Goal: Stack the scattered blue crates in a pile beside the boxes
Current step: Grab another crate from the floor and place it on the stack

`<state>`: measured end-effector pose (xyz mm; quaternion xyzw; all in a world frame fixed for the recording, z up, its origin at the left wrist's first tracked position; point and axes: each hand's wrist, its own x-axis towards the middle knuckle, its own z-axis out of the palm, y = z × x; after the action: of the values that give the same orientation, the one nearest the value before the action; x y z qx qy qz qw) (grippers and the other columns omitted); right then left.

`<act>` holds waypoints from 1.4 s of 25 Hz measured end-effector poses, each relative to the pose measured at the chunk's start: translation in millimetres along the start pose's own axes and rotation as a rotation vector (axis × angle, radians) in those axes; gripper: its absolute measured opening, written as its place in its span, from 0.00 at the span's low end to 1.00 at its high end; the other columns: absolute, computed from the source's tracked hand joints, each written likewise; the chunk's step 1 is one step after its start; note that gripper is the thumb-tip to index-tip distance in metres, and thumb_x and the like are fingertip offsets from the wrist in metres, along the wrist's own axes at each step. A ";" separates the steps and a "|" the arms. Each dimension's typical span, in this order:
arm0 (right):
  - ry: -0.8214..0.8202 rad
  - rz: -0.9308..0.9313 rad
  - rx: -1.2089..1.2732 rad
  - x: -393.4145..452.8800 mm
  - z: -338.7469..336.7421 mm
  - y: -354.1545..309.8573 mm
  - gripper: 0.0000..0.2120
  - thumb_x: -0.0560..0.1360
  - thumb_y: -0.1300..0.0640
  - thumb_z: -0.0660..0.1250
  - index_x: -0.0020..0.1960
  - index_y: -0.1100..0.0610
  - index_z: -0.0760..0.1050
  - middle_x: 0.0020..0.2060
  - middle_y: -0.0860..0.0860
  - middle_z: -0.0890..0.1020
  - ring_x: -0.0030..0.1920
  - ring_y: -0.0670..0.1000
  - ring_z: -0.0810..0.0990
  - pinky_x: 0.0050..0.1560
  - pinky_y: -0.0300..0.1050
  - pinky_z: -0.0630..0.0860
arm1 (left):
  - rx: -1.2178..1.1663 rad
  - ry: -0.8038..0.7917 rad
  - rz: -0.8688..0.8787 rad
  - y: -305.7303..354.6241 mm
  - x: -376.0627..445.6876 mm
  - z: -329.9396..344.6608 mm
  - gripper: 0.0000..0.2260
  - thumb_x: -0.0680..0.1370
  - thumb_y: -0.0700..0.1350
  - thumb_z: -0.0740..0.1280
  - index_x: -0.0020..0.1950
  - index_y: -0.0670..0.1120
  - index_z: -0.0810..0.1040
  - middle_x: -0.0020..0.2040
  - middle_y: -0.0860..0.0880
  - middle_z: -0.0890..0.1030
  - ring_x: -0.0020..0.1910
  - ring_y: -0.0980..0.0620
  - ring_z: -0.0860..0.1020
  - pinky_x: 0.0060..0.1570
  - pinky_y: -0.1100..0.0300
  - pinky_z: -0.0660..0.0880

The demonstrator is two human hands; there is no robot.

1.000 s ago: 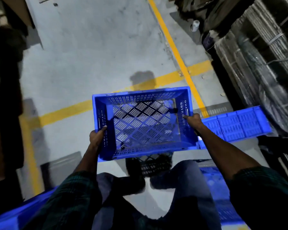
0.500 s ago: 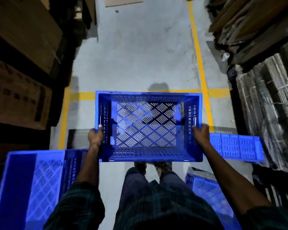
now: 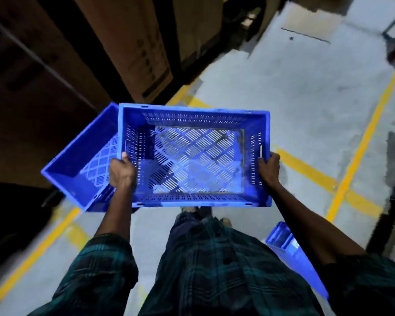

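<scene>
The left hand (image 3: pixel 123 172) and right hand (image 3: pixel 269 168) each grip a short side of the carried blue crate (image 3: pixel 194 157), fingers curled over its rim. The person has turned toward the cardboard boxes (image 3: pixel 132 49). The floor crate (image 3: pixel 82 165), earlier down by the left arm, now sits just beyond the left grip, so stacking looks close

1 head-worn view looks steeply down and forward, close over the held blue crate (image 3: pixel 194 156); cardboard boxes (image 3: pixel 132 46) lie beyond it to the left, floor beyond it to the right.
</scene>
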<state>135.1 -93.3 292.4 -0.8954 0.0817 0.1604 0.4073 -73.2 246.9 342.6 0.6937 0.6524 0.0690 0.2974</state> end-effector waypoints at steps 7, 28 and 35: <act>-0.202 -0.203 -0.091 -33.4 109.1 -95.9 0.13 0.76 0.64 0.61 0.60 0.67 0.72 0.55 0.66 0.79 0.55 0.64 0.79 0.56 0.54 0.75 | -0.175 0.146 -0.353 -113.9 30.2 -75.1 0.25 0.84 0.58 0.56 0.63 0.37 0.75 0.65 0.33 0.78 0.65 0.32 0.76 0.66 0.43 0.70; -0.476 -0.363 -0.285 -21.1 323.2 -302.4 0.12 0.73 0.58 0.64 0.53 0.62 0.78 0.47 0.61 0.84 0.48 0.62 0.83 0.51 0.54 0.80 | -0.384 0.252 -0.774 -159.9 171.6 -121.2 0.25 0.83 0.58 0.58 0.63 0.36 0.76 0.63 0.32 0.79 0.62 0.31 0.77 0.66 0.41 0.72; -0.592 -0.460 -0.285 6.6 395.8 -393.1 0.07 0.75 0.64 0.66 0.52 0.63 0.77 0.50 0.65 0.83 0.49 0.60 0.82 0.49 0.48 0.76 | -0.512 0.250 -0.742 -147.5 242.3 -125.2 0.25 0.84 0.53 0.61 0.62 0.29 0.75 0.63 0.28 0.77 0.63 0.29 0.76 0.62 0.42 0.73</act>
<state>162.9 463.0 322.3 -0.8530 -0.2649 0.3255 0.3102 -227.5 512.3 299.5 0.3040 0.8492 0.1999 0.3827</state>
